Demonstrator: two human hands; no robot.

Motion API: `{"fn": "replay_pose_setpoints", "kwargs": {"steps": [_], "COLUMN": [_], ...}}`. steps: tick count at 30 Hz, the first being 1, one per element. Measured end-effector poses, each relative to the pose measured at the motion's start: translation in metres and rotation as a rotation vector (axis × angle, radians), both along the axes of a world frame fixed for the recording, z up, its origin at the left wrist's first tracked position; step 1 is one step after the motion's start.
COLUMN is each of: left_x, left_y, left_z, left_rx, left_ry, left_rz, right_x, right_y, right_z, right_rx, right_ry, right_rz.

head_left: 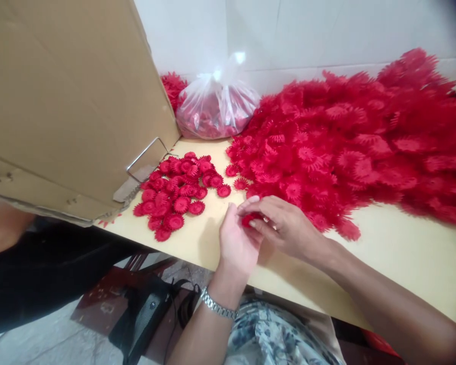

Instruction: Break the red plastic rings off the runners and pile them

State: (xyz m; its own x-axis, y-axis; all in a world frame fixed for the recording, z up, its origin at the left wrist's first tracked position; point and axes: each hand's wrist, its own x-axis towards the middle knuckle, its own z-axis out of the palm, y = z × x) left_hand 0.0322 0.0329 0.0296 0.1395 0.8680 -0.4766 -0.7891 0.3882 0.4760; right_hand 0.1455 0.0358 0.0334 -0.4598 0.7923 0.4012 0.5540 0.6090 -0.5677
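Both hands meet above the table's front part, around a small red piece (252, 219). My left hand (240, 238), with a metal watch band at the wrist, is palm up and curled under the piece. From the right, my right hand (283, 223) pinches the same piece between thumb and fingers, which partly cover it. Left of the hands lies a small pile of red scalloped discs (181, 192). Behind and to the right spreads a large heap of red fringed pieces (327, 147), blurred toward the right.
A tall cardboard sheet (76, 101) stands at the left, with a bent metal wire (142, 153) by its lower edge. A tied clear bag (216, 109) of red pieces rests against the wall. Another person's arm (3, 225) shows at far left, and a black bag (148, 314) sits below.
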Motion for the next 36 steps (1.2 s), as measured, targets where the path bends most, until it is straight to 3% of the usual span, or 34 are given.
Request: {"fn": "replay_pose_setpoints", "kwargs": {"steps": [5,8,11,15,23,36], "left_x": [-0.009,-0.014,-0.016,-0.017,-0.015,-0.018], "left_y": [-0.011,-0.015,-0.016,-0.016,-0.02,-0.024], "left_z": [-0.008,-0.012,-0.014,-0.014,-0.017,-0.021], "left_rx": [0.225,0.252,0.265,0.299,0.208,0.268], "left_ry": [0.081,0.165,0.181,0.23,0.356,0.585], "left_rz": [-0.16,-0.237,-0.223,-0.162,-0.121,-0.151], "right_x": [0.007,0.008,0.009,0.013,0.018,0.016], "right_y": [0.0,-0.003,-0.004,-0.002,-0.001,-0.006], "right_z": [0.004,0.004,0.003,0.002,-0.003,-0.002], "right_rx": [-0.209,-0.267,-0.245,-0.126,-0.082,-0.169], "right_ry": [0.069,0.021,0.033,0.063,0.008,0.098], "right_rz": [-0.072,-0.079,-0.045,-0.1,-0.077,0.021]}}
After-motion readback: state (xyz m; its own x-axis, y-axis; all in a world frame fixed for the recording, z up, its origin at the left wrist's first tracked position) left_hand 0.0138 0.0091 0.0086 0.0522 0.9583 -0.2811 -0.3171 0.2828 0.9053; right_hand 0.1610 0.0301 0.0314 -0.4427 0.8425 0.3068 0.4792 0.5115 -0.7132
